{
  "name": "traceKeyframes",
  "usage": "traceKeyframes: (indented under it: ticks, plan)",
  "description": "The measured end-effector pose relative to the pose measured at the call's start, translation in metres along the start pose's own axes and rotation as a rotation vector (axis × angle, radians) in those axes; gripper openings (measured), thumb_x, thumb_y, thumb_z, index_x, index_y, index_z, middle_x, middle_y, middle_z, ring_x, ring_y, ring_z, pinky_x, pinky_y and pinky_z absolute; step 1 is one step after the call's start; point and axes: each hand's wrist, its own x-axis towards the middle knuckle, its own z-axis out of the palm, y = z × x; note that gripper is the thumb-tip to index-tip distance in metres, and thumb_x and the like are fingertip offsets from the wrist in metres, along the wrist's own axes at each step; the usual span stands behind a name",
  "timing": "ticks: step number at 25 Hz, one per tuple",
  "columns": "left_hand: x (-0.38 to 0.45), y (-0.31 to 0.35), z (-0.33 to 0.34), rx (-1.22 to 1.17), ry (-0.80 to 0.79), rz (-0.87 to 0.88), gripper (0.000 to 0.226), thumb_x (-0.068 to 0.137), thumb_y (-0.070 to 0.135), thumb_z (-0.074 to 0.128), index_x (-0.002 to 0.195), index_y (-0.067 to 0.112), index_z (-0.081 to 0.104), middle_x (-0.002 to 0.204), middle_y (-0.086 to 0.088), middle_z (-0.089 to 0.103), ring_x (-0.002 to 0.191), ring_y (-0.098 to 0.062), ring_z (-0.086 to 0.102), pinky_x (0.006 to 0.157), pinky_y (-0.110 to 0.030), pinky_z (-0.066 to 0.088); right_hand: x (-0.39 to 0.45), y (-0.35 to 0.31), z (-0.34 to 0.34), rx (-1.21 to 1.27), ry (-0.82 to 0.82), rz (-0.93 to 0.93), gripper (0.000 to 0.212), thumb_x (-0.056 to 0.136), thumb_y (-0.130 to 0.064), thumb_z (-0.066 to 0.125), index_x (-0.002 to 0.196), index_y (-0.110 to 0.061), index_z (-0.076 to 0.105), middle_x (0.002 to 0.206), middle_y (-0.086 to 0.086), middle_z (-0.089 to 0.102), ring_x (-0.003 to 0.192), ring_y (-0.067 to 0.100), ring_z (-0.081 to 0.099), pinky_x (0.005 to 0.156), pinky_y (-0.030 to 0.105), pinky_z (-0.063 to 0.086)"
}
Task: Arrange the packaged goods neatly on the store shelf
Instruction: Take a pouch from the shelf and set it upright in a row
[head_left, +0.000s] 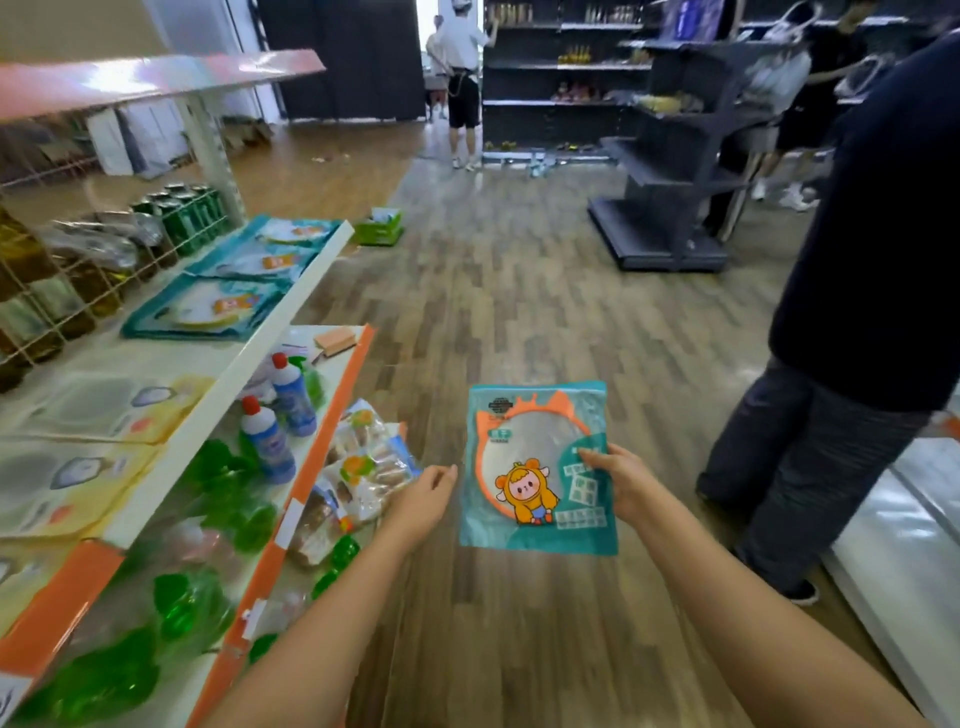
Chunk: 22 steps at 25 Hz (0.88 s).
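Head view | teal packet (537, 467), cartoon print, flat | right hand (621, 486) fingers pinch it | left hand (423, 501) loose

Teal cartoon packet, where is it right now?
In the head view, the teal cartoon packet is centre-right, off the shelf and over the wood floor. The right hand grips its right edge; the left hand is just off its left edge.

Green bottles (104, 680) on lower shelf blurred; bystander (878, 270) cut off at right edge.
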Motion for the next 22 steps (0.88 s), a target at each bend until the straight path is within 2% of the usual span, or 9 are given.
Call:
traceKeyframes:
  ticks: [3,5,7,9,10,12,15,17,22]
  plan:
    - [0.041,0.030,0.009,-0.006,0.004,0.011,0.025,0.100,0.039,0.036,0.101,0.022,0.054,0.106,0.000,0.058,0.098,-0.013,0.051,0.086,-0.029,0.040,0.040,-0.034,-0.008,0.004,-0.009,-0.018,0.008,0.088,0.004,0.055,0.087,-0.003,0.058,0.062,0.006,0.067,0.051,0.018,0.064,0.051,0.029,0.053]
    - [0.069,0.052,0.014,-0.018,0.023,0.022,0.024,0.101,0.036,0.036,0.096,0.021,0.054,0.106,-0.004,0.057,0.105,-0.011,0.051,0.102,-0.032,0.037,0.065,-0.062,-0.014,0.009,-0.016,-0.028,0.008,0.088,0.005,0.055,0.087,-0.003,0.058,0.062,0.006,0.068,0.050,0.018,0.065,0.048,0.028,0.053]
    - [0.098,0.068,0.018,0.007,0.062,0.037,0.025,0.101,0.038,0.036,0.090,0.026,0.055,0.106,-0.010,0.064,0.110,-0.016,0.056,0.113,-0.044,0.026,0.089,-0.087,-0.019,0.003,-0.040,-0.047,0.008,0.088,0.005,0.055,0.089,-0.003,0.058,0.070,0.009,0.066,0.055,0.020,0.064,0.051,0.030,0.054]
    - [0.123,0.081,0.023,0.073,0.055,0.053,0.028,0.100,0.040,0.036,0.100,0.023,0.058,0.106,-0.008,0.066,0.108,-0.021,0.059,0.109,-0.041,0.033,0.112,-0.105,-0.024,0.000,-0.062,-0.066,0.009,0.088,0.005,0.055,0.090,-0.003,0.058,0.078,0.011,0.063,0.064,0.022,0.061,0.057,0.033,0.052]
    - [0.135,0.087,0.026,0.098,0.043,0.056,0.033,0.100,0.040,0.036,0.109,0.019,0.059,0.112,-0.007,0.065,0.109,-0.022,0.058,0.101,-0.035,0.039,0.124,-0.112,-0.026,0.000,-0.070,-0.066,0.009,0.088,0.005,0.055,0.090,-0.003,0.058,0.079,0.011,0.063,0.066,0.023,0.060,0.059,0.033,0.052]
    - [0.158,0.098,0.029,0.116,0.022,0.056,0.038,0.100,0.040,0.036,0.120,0.015,0.057,0.121,-0.004,0.062,0.112,-0.022,0.056,0.087,-0.028,0.042,0.149,-0.118,-0.028,0.021,-0.068,-0.038,0.008,0.088,0.004,0.054,0.090,-0.003,0.058,0.079,0.011,0.063,0.065,0.023,0.061,0.060,0.034,0.052]
    - [0.194,0.105,0.033,0.116,0.019,0.043,0.039,0.100,0.042,0.036,0.119,0.015,0.058,0.122,-0.004,0.062,0.111,-0.020,0.056,0.093,-0.032,0.044,0.186,-0.120,-0.030,0.042,-0.053,0.020,0.009,0.088,0.005,0.054,0.089,-0.003,0.058,0.071,0.010,0.067,0.055,0.020,0.065,0.050,0.030,0.055]
    - [0.221,0.109,0.035,0.124,0.005,0.037,0.039,0.100,0.041,0.036,0.119,0.014,0.058,0.123,-0.004,0.061,0.111,-0.021,0.056,0.091,-0.030,0.044,0.212,-0.126,-0.029,0.050,-0.048,0.035,0.009,0.088,0.005,0.054,0.089,-0.002,0.058,0.061,0.007,0.069,0.051,0.018,0.066,0.050,0.030,0.054]
    - [0.316,0.129,0.022,0.207,0.001,0.070,0.038,0.100,0.038,0.038,0.118,0.012,0.059,0.121,-0.005,0.062,0.110,-0.021,0.056,0.085,-0.028,0.042,0.291,-0.173,-0.009,0.067,-0.029,0.027,0.008,0.088,0.004,0.054,0.089,-0.003,0.058,0.064,0.007,0.069,0.053,0.020,0.066,0.050,0.030,0.054]
